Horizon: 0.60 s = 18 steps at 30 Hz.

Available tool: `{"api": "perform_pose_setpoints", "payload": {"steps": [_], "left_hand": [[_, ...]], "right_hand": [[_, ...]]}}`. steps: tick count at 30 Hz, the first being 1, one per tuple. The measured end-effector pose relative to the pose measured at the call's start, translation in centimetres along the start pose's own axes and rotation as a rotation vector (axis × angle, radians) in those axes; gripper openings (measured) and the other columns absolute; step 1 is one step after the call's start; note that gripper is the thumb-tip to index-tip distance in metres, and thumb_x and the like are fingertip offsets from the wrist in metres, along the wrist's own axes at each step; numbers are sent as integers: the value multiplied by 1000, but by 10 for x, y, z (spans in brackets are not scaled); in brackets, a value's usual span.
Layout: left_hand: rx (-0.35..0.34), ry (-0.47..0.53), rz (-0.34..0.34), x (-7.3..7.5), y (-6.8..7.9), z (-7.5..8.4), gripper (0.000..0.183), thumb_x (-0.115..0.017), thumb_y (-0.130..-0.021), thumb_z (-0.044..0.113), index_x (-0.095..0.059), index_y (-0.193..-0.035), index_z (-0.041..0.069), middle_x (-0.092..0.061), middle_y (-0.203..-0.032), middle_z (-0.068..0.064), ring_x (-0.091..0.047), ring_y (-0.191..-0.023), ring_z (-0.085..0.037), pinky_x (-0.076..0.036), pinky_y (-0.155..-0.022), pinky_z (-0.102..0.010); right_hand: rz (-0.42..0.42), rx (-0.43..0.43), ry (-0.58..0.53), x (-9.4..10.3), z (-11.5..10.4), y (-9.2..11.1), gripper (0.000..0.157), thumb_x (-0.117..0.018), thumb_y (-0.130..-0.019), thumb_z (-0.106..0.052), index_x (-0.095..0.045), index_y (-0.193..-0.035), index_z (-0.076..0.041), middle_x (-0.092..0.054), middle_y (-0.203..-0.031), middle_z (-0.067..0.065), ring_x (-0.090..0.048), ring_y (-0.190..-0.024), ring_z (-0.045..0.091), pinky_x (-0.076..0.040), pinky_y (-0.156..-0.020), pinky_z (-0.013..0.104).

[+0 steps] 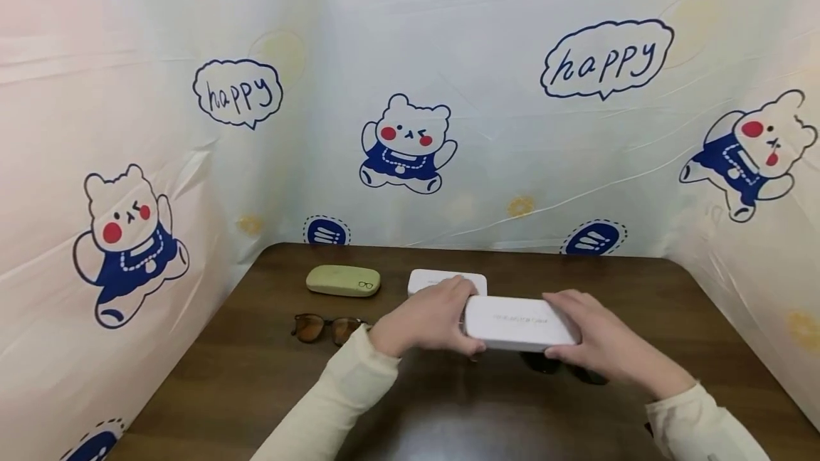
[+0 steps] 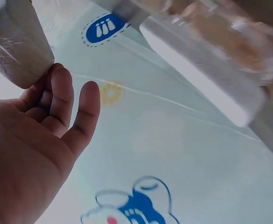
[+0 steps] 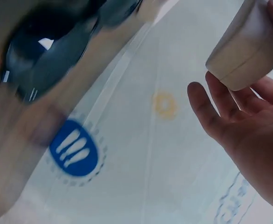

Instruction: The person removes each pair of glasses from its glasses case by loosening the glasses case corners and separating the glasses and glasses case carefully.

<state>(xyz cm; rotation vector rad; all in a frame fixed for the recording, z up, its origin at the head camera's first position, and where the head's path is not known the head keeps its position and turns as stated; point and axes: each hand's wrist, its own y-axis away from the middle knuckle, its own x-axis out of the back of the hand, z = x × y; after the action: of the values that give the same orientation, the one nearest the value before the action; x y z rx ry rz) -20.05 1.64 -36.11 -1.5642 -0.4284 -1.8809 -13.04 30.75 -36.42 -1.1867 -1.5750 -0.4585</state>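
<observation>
A white glasses case [image 1: 522, 322] is held up over the table between my two hands. My left hand [image 1: 432, 315] grips its left end, thumb at the near edge and fingers at the far side. At the other end, my right hand [image 1: 598, 336] holds it between thumb and fingers. The case looks closed, with faint lettering on its lid. In the left wrist view, part of the case [image 2: 20, 46] shows above my left fingers. The right wrist view shows its other end [image 3: 248, 51] against my right fingers. Dark sunglasses [image 3: 48, 51] lie below, partly hidden in the head view.
A second white case [image 1: 448, 277] lies behind my left hand. Farther left is a green glasses case [image 1: 343, 281], with brown-tinted glasses [image 1: 327, 329] in front of it. All rest on the dark wooden table [image 1: 256, 390]. A printed curtain [image 1: 500, 162] surrounds the table's back and sides.
</observation>
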Motion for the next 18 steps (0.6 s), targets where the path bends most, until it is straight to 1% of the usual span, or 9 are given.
{"api": "perform_pose_setpoints", "payload": {"steps": [4, 8, 12, 15, 18], "left_hand": [[-8, -30, -35, -9, -49, 4, 68, -81, -72, 56, -54, -116, 12, -52, -101, 5, -51, -86, -8, -44, -67, -23], [10, -67, -85, -19, -90, 6, 68, -79, -76, 57, -53, -119, 12, -52, -99, 5, -51, -84, -9, -45, -66, -23], [48, -97, -126, -29, -121, 10, 67, -78, -79, 55, -53, -122, 12, -54, -99, 4, -53, -84, -10, -45, -67, -25], [83, -113, -153, -43, -141, 11, 66, -79, -80, 53, -52, -124, 11, -54, -98, 4, -53, -83, -10, -45, -68, -25], [130, -135, -191, -58, -157, 11, 68, -78, -80, 54, -51, -125, 12, -54, -98, 3, -53, -84, -11, -46, -69, -26]], "right_hand": [[-43, -81, 18, 15, 33, -6, 78, -86, -80, -26, -50, -140, 8, -53, -135, 25, -50, -121, 42, -41, -97, 59], [-67, -125, 48, 24, 62, -15, 79, -87, -79, -22, -49, -139, 12, -52, -134, 29, -50, -120, 45, -40, -97, 61], [-92, -174, 48, 25, 86, -21, 80, -87, -78, -20, -47, -139, 14, -51, -132, 32, -50, -119, 47, -40, -96, 63], [-106, -218, 39, 22, 103, -25, 80, -87, -77, -17, -47, -138, 15, -51, -132, 33, -51, -118, 49, -40, -96, 64], [-129, -249, 38, 15, 119, -27, 79, -87, -76, -16, -48, -137, 15, -51, -131, 34, -52, -117, 49, -40, -96, 64]]}}
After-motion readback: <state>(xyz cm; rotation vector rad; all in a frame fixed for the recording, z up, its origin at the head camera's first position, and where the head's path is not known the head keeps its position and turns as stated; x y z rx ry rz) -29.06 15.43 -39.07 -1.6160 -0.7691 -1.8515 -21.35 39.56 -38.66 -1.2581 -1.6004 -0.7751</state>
